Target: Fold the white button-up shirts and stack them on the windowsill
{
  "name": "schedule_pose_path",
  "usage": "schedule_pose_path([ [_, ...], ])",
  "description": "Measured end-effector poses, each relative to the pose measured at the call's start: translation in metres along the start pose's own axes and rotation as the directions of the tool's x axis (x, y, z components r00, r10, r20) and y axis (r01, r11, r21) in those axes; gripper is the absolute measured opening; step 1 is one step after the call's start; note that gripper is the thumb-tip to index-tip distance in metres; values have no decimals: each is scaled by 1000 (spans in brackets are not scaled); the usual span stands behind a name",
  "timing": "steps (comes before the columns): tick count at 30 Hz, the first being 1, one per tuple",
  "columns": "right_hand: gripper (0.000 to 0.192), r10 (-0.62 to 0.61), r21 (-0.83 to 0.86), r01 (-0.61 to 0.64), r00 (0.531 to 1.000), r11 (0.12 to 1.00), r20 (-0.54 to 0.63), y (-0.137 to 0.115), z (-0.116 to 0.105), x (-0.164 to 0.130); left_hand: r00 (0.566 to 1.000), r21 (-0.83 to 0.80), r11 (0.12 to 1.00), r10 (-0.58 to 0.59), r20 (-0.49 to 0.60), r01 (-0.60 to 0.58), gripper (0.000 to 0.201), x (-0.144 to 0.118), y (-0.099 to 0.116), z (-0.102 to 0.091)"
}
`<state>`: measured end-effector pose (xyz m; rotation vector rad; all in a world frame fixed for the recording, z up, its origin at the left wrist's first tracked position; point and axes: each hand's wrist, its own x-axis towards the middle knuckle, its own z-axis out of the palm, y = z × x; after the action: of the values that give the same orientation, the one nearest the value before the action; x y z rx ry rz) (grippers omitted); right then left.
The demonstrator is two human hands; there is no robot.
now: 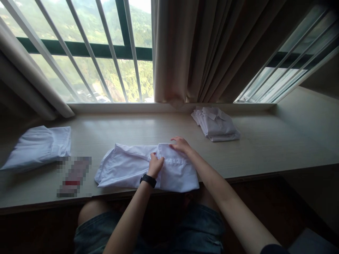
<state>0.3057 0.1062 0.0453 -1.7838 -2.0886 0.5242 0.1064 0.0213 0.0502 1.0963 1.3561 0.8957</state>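
Observation:
A folded white garment point(127, 167) lies lengthwise along the front edge of the desk, its right end hanging slightly over. My left hand point(155, 165), with a black watch on the wrist, is closed on the fabric near the middle, by a vertical fold; its lower fingers are partly hidden. At the garment's upper right edge, my right hand point(180, 144) rests palm down with fingers apart, touching the cloth. A seam runs across the folded panel below that hand.
A folded stack of white clothes with a collar point(218, 123) sits at the back right of the pale desk point(127, 128). Another folded white garment point(45, 144) lies at the left, beside a pixelated object point(75, 176). Behind are barred windows point(92, 53) and curtains point(180, 53).

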Motion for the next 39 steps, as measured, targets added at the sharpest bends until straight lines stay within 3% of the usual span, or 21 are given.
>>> schedule_pose_path([
  [1, 35, -57, -23, 56, 998, 998, -40, -8, 6, -4, 986, 150, 980, 142, -87, -128, 48, -9, 1, 0],
  [2, 36, -129, -53, 126, 989, 991, -68, -17, 14, -9, 943, 335, 907, 310, -119, -255, 47, -19, 0, 1],
  [4, 40, -270, -127, 260, 961, 957, -64, -33, 32, -18, 819, 643, 624, 573, 7, -443, 42, -41, -7, 4],
  [5, 42, -312, -165, 301, 949, 939, -42, -39, 42, -22, 779, 718, 494, 619, 105, -490, 42, -51, -14, 6],
  [6, 45, -327, -200, 317, 945, 927, -21, -44, 51, -25, 758, 764, 396, 626, 181, -510, 42, -59, -23, 8],
  [8, 49, -295, -248, 288, 955, 925, 9, -49, 65, -27, 757, 828, 277, 608, 242, -487, 48, -69, -43, 9],
  [13, 53, -230, -285, 227, 973, 931, 22, -52, 73, -28, 756, 866, 179, 588, 287, -468, 60, -67, -81, 3],
  [16, 54, -227, -293, 209, 973, 933, -28, -61, 71, -41, 757, 835, 219, 578, 306, -504, 60, -69, -80, -4],
  [19, 56, -230, -307, 197, 970, 931, -76, -72, 77, -65, 764, 794, 320, 590, 260, -517, 56, -77, -67, -29],
  [21, 57, -228, -317, 200, 972, 927, -53, -77, 87, -79, 773, 801, 418, 629, 86, -429, 54, -83, -58, -63],
  [24, 54, -217, -336, 195, 976, 921, -31, -79, 99, -91, 739, 792, 596, 592, -322, -132, 51, -86, -51, -129],
  [27, 53, -218, -347, 188, 975, 919, -48, -78, 104, -93, 704, 619, 778, 382, -599, 104, 59, -84, -49, -187],
  [29, 52, -225, -348, 192, 973, 918, -56, -78, 103, -92, 709, 327, 934, 133, -692, 144, 60, -80, -48, -212],
  [30, 52, -227, -347, 193, 972, 918, -59, -78, 103, -92, 720, 151, 979, 5, -694, 139, 57, -77, -48, -219],
  [32, 52, -228, -346, 192, 972, 918, -66, -78, 102, -92, 749, -131, 985, -171, -641, 113, 49, -71, -46, -226],
  [39, 54, -227, -346, 190, 972, 919, -69, -78, 105, -93, 853, -416, 907, -265, -450, 62, 30, -55, -38, -221],
])
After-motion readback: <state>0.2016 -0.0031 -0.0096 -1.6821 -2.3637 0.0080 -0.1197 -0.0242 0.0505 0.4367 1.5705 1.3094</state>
